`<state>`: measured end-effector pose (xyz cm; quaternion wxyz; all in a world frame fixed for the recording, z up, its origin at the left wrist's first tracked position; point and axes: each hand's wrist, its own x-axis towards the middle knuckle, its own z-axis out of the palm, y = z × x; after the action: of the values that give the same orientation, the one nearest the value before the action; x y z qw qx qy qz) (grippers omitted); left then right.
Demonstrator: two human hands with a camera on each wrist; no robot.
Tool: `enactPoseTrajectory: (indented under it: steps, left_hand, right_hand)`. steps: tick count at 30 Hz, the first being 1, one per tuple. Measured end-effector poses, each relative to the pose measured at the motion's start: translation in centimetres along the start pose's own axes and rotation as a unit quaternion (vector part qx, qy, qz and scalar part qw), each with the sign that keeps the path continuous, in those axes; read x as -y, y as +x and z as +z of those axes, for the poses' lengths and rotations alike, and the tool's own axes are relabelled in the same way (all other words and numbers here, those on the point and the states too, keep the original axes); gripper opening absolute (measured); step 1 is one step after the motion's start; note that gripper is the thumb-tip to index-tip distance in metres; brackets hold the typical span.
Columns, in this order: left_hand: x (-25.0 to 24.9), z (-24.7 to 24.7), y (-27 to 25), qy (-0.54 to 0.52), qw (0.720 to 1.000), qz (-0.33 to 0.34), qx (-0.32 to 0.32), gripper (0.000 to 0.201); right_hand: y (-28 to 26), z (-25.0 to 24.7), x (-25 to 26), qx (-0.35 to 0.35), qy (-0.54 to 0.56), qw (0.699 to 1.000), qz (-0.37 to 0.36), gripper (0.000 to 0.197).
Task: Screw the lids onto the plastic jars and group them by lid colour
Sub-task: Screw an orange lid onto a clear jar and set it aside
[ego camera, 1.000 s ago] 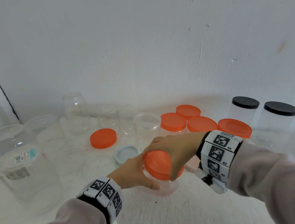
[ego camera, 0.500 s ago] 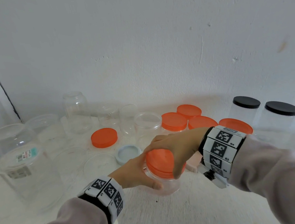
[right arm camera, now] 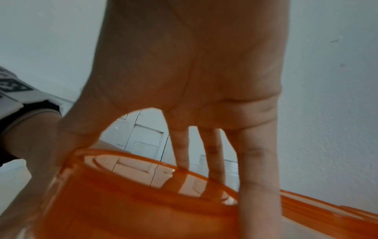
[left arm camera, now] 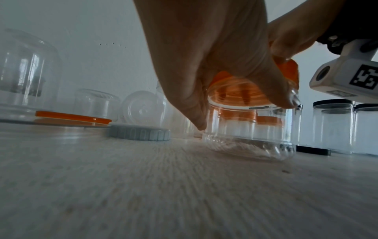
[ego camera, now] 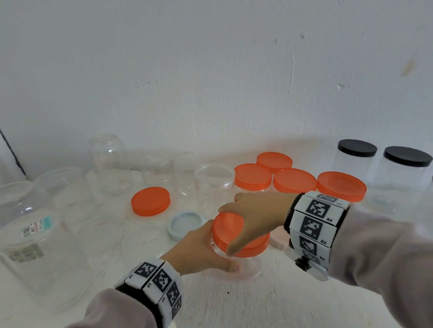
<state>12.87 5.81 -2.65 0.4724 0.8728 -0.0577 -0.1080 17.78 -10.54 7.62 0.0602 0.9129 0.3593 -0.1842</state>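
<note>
Centre: our left hand [ego camera: 199,250] grips the clear jar [ego camera: 244,267]; right hand [ego camera: 256,217] clasps its orange lid [ego camera: 231,234], mid-screwing. Orange-lidded jars [ego camera: 293,182] grouped at one o'clock; open jars [ego camera: 212,179] remain at eleven.

Both arms are in pale greyish-pink sleeves [ego camera: 399,260]. Each wrist has a chunky white band [ego camera: 315,220] covered in black square-code tags, over black straps.

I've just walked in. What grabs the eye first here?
Two hands meet mid-table on one clear jar: the right hand grips its orange lid from above, the left hand holds the body. Behind them cluster four orange-lidded jars, and to the right stand black-lidded jars.
</note>
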Motion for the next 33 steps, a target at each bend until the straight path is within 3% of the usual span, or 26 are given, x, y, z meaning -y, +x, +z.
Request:
enactPoseTrajectory:
  steps: [9, 15, 23, 30, 33]
  left_hand:
    - [-0.5, 0.4, -0.2, 0.007, 1.0, 0.0, -0.021, 0.104]
    - [-0.6, 0.4, -0.2, 0.027, 0.999, 0.003, -0.035, 0.097]
    - [-0.2, 0.3, 0.0, 0.021, 1.0, -0.005, -0.023, 0.105]
    - [-0.3, 0.3, 0.0, 0.006, 1.0, -0.004, -0.01, 0.11]
    - [-0.5, 0.4, -0.1, 0.01, 1.0, -0.001, -0.017, 0.106]
  right_hand:
    - [-0.1, -0.7, 0.0, 0.054, 0.005, 0.999, 0.008, 0.109]
    - [0.1, -0.3, -0.2, 0.015, 0.009, 1.0, -0.006, 0.105]
    - [0.1, 1.3, 0.1, -0.041, 0.016, 0.999, 0.026, 0.102]
    - [-0.3, 0.7, -0.6, 0.016, 0.042, 0.999, 0.008, 0.109]
    - [-0.2, 0.8, -0.5, 0.001, 0.047, 0.999, -0.002, 0.105]
